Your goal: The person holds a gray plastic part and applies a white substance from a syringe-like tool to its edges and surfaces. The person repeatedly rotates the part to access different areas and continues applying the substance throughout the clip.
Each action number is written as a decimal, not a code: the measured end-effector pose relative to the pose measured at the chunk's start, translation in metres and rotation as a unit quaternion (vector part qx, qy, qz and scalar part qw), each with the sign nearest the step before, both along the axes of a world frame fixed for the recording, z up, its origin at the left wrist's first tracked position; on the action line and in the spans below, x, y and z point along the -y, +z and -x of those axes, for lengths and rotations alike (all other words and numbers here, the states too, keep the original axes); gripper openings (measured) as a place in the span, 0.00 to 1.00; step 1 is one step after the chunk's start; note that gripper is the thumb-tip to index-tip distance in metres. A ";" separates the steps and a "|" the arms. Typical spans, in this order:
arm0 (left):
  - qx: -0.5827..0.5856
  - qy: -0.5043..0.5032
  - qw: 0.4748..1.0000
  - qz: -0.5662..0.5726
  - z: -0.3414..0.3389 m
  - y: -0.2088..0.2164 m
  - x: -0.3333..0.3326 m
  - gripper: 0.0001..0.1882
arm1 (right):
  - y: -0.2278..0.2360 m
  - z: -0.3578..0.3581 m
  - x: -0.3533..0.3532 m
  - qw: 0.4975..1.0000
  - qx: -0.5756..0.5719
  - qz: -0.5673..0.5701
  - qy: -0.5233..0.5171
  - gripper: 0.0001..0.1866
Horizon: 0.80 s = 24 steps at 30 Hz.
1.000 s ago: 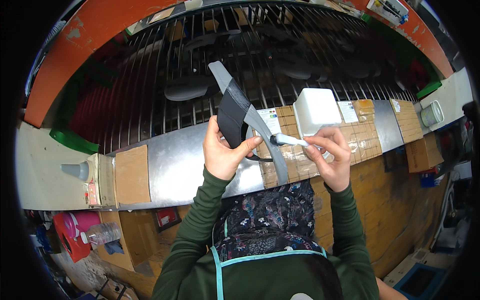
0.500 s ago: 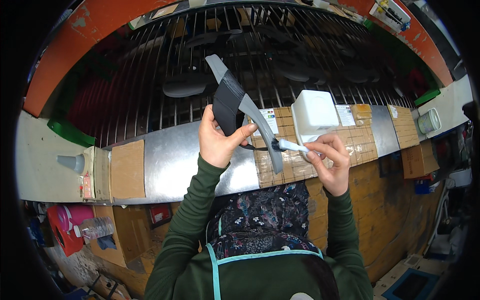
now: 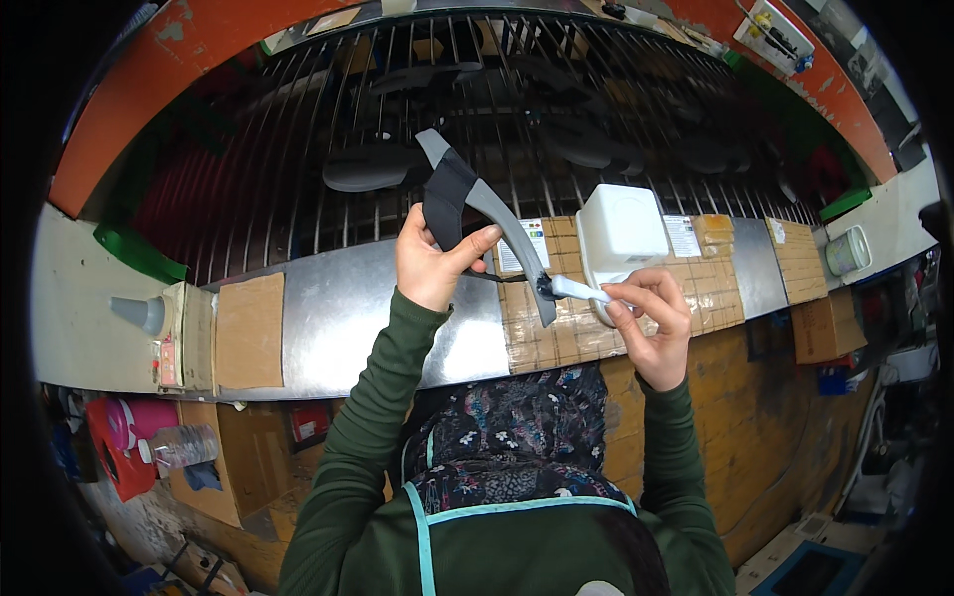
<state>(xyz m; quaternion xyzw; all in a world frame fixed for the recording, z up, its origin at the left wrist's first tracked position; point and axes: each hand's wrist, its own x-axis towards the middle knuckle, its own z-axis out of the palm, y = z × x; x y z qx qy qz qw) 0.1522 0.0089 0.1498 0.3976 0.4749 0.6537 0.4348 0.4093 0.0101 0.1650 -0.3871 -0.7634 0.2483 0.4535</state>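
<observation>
My left hand (image 3: 429, 260) grips a sandal by its wide black strap (image 3: 449, 199), holding it on edge above the bench with the thumb against the grey sole (image 3: 505, 217). A narrow black strap end hangs below the fingers. In my right hand (image 3: 651, 326) a small brush with a pale handle (image 3: 574, 288) is pinched between thumb and fingertips. Its dark bristles touch the sole's edge near the lower end. Just behind the right hand stands a white plastic container (image 3: 624, 223) with a rounded lip.
Beyond the bench edge runs a rack of metal bars (image 3: 298, 179) with several grey sandals (image 3: 370, 171) on it. Cardboard (image 3: 542, 333) covers part of the metal bench top (image 3: 462, 333). A yellowish block (image 3: 714, 235) and a white tub (image 3: 849, 251) sit to the right.
The sandal is turned slightly and its upper end has dropped a little. Both hands have shifted only slightly, and the bristles remain against the sole's lower end.
</observation>
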 end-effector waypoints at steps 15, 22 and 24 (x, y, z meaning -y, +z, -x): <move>0.138 -0.074 0.978 0.139 -0.001 -0.007 -0.013 0.14 | 0.017 0.002 -0.012 0.993 0.062 -0.101 -0.018 0.11; 0.174 -0.117 0.960 0.185 0.001 -0.003 -0.018 0.10 | 0.027 0.003 -0.020 0.985 0.086 -0.145 -0.018 0.11; 0.194 -0.126 0.953 0.194 0.004 -0.003 -0.019 0.10 | 0.030 0.005 -0.021 0.985 0.088 -0.148 -0.009 0.11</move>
